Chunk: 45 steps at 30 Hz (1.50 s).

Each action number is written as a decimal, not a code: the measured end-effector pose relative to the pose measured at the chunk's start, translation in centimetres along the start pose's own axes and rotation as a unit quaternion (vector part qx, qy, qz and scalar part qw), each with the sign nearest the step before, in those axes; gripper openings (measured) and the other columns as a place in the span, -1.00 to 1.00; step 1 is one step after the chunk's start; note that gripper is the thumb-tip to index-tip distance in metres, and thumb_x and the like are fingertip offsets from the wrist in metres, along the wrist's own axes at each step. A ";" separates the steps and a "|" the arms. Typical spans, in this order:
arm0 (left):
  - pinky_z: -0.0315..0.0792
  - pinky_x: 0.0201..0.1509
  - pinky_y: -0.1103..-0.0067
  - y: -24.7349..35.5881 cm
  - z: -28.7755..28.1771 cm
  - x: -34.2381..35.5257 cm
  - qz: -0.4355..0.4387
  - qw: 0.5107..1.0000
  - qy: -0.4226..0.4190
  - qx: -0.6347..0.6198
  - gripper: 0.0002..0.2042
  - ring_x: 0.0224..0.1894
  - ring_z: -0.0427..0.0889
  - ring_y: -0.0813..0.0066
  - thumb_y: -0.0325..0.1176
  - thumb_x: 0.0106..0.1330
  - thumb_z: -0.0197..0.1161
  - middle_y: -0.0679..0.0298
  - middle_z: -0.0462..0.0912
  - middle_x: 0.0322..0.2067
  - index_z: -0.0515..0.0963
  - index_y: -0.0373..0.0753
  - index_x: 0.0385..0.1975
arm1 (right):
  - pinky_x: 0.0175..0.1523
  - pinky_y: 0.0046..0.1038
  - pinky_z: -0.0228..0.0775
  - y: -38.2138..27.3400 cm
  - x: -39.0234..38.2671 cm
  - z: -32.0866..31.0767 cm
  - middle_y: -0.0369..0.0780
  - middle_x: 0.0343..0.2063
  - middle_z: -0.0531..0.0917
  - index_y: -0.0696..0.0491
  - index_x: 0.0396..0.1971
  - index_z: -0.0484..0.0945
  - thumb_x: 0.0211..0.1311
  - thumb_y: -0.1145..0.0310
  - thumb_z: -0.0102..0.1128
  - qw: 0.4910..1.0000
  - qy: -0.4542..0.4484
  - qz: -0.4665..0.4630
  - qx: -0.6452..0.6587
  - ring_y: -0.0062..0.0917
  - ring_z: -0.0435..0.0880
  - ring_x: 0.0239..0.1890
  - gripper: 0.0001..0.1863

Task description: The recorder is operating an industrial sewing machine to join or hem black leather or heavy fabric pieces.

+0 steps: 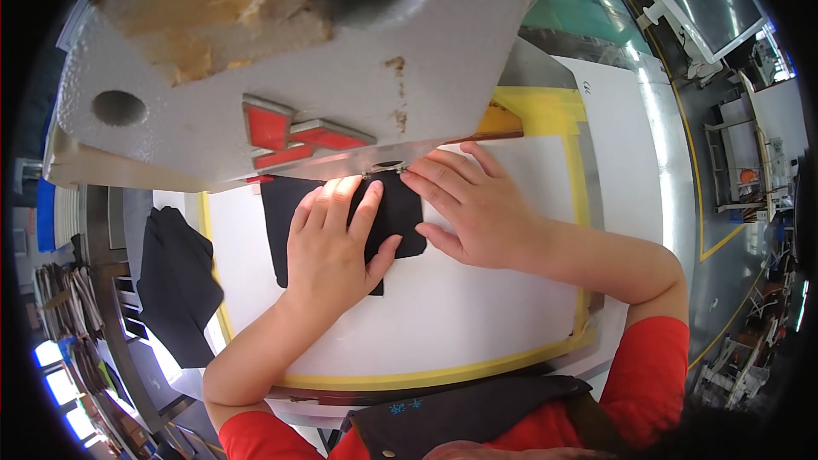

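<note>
A piece of black cloth (279,234) lies on the white work surface (477,315) under the front edge of a large pale machine head (452,60), which looks like a sewing machine. My left hand (328,251) rests flat on the cloth, fingers stretched toward the machine. At the cloth's right edge is my right hand (486,209), palm down with its fingers extended and the thumb apart. Its fingertips are close to a small metal part (385,169) that shows below the machine head. The far end of the cloth is hidden under the machine.
Yellow tape (426,377) borders the white surface. Another black cloth piece (175,268) hangs over the left edge. The machine head overhangs the far side. Beyond the table at right stand a monitor (711,0) and a rack (741,162); stacked materials (77,298) are at far left.
</note>
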<state>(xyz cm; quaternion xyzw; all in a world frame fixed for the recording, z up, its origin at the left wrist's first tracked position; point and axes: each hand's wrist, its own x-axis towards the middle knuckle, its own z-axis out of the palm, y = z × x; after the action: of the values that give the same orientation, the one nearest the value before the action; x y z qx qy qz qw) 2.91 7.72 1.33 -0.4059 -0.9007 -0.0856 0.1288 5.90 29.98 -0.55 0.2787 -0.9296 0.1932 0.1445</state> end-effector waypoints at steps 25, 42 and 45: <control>0.31 0.24 0.27 -4.0 -3.7 -2.7 -0.090 0.993 0.080 -0.002 -0.69 0.16 0.50 0.15 -0.54 0.14 0.23 0.17 0.56 0.04 0.53 -0.24 -0.08 | 0.29 -0.11 0.21 -6.6 2.3 1.5 0.09 0.14 0.46 0.27 0.01 0.52 0.22 0.11 0.14 0.985 -0.091 -0.148 0.000 -0.08 0.40 0.22 -0.46; -0.10 0.46 0.11 -13.5 -4.1 -13.6 -0.206 0.978 0.037 0.025 -0.52 0.43 0.08 -0.03 -0.22 0.29 0.10 0.04 0.22 0.34 0.37 -0.24 0.20 | -0.06 -0.29 0.53 -9.0 4.1 4.5 -0.12 -0.34 0.62 0.14 -0.10 0.58 0.06 0.38 0.18 0.965 0.053 -0.087 -0.243 -0.32 0.64 -0.31 -0.64; -0.08 0.44 0.05 -12.8 -4.1 -14.3 -0.124 0.991 0.040 -0.002 -0.54 0.39 0.17 -0.06 -0.27 0.23 0.17 0.01 0.31 0.28 0.41 -0.24 0.14 | -0.08 -0.29 0.52 -8.6 4.4 4.8 -0.16 -0.36 0.57 0.15 -0.07 0.56 0.02 0.39 0.17 0.974 0.066 -0.058 -0.209 -0.32 0.60 -0.34 -0.60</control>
<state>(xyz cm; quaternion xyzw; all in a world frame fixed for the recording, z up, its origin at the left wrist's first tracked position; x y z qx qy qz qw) 3.04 -11.86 0.33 -0.2872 -0.9381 -0.1194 0.1523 6.50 19.24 -0.74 0.2822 -0.9201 0.0038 0.2717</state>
